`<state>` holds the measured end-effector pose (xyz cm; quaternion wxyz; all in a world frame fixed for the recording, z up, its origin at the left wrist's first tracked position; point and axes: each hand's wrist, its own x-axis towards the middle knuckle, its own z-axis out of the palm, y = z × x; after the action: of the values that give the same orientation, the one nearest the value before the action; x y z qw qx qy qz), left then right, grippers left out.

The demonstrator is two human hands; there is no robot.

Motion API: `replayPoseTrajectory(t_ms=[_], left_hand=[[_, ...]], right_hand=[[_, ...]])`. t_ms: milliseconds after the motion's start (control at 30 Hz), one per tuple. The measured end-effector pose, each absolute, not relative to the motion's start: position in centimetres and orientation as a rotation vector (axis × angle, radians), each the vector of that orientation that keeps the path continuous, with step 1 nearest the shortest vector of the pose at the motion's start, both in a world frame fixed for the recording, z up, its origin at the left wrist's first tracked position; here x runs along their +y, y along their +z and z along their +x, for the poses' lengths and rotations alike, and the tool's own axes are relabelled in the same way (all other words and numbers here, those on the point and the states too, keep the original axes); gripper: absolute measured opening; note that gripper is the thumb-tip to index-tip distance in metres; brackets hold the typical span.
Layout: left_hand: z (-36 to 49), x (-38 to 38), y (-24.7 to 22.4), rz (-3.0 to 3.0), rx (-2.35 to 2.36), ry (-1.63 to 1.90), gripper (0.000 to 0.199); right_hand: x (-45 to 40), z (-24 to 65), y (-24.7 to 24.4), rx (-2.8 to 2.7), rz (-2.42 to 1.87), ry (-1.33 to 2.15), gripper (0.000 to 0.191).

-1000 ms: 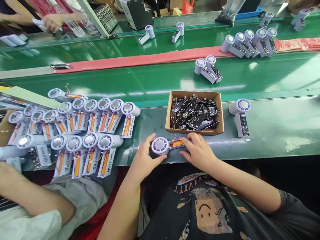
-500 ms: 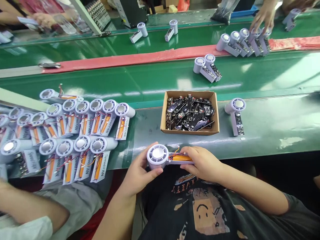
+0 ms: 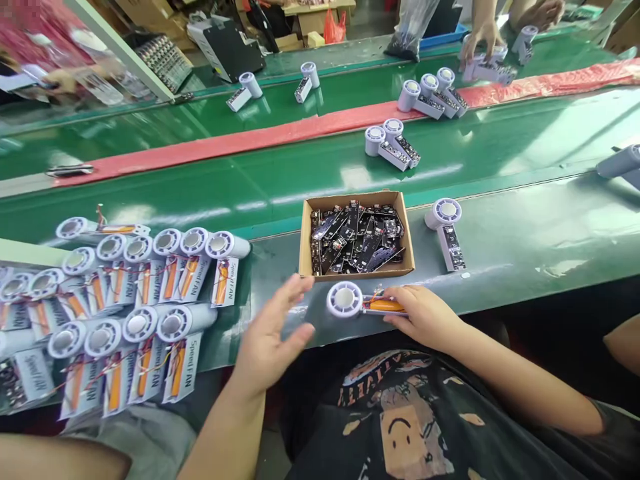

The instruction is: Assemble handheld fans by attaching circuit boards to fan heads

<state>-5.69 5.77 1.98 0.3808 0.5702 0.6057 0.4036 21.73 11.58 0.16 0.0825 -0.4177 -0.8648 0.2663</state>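
My right hand (image 3: 423,313) grips the handle of a lilac handheld fan (image 3: 345,299) with its round head pointing left. An orange battery and thin wires show in the fan's uncovered handle. Left of the fan head, my left hand (image 3: 273,337) is empty, its fingers stretched apart. Just beyond the fan stands a cardboard box (image 3: 407,265) full of black circuit boards (image 3: 357,233). Another fan (image 3: 447,227), with a circuit board in its handle, rests on the bench right of the box.
Rows of open fans (image 3: 173,323) with orange batteries cover the bench at left. Beyond the box runs a green conveyor (image 3: 225,173) with several fans and a red strip (image 3: 280,131). Across it, a co-worker's hand (image 3: 483,43) touches fans. Another person's arm is at lower left.
My left hand has let go of the fan head and opened. The fan in my right hand has moved right. The co-worker's hand has shifted fans across the line. The view has turned slightly.
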Motion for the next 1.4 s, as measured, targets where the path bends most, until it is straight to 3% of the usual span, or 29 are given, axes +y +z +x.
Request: replayPoseTrajectory(t_ms=[67, 133, 267, 400, 533, 700, 800, 933, 1033, 1200, 1400], left_hand=[[-5.8, 8.0, 3.1, 1.653, 1.693, 1.138, 0.046], [-5.2, 10.8, 3.7, 1.955, 1.854, 0.947, 0.032], [-3.6, 15.8, 3.8, 2.246, 1.918, 0.353, 0.035], [-3.4, 17.1, 3.8, 2.284, 1.916, 0.211, 0.013], [-3.9, 15.3, 4.3, 2.187, 1.789, 0.733, 0.01], [-4.7, 12.5, 6.4, 1.436, 1.447, 1.663, 0.018], [-5.7, 10.8, 7.3, 1.064, 1.255, 1.874, 0.025], [-5.6, 7.3, 5.7, 1.027, 1.076, 1.55, 0.027], [-3.7, 4.7, 3.2, 1.154, 1.315, 1.184, 0.025], [0.0, 3.2, 0.7, 1.2, 1.351, 0.814, 0.016], [1.2, 3.6, -1.4, 1.186, 1.473, 0.923, 0.024]], right_hand=[[11.6, 22.1, -0.4, -2.592, -1.29, 0.682, 0.027], [11.4, 22.2, -0.9, -2.617, -1.298, 0.589, 0.028], [10.9, 22.3, -1.5, -2.591, -1.309, 0.449, 0.026], [10.4, 22.7, -1.7, -2.507, -1.253, 0.457, 0.027], [10.2, 22.9, -1.8, -2.403, -1.214, 0.603, 0.031], [10.6, 22.8, -2.1, -2.236, -1.104, 0.686, 0.023], [10.7, 22.6, -1.9, -2.201, -1.037, 0.637, 0.019], [10.2, 21.7, -1.1, -2.224, -0.962, 0.214, 0.017], [10.0, 20.7, -0.8, -2.353, -0.88, -0.036, 0.015], [10.8, 19.6, -1.0, -2.451, -0.971, 0.103, 0.013], [10.8, 18.9, -0.2, -2.464, -1.076, 0.384, 0.014]])
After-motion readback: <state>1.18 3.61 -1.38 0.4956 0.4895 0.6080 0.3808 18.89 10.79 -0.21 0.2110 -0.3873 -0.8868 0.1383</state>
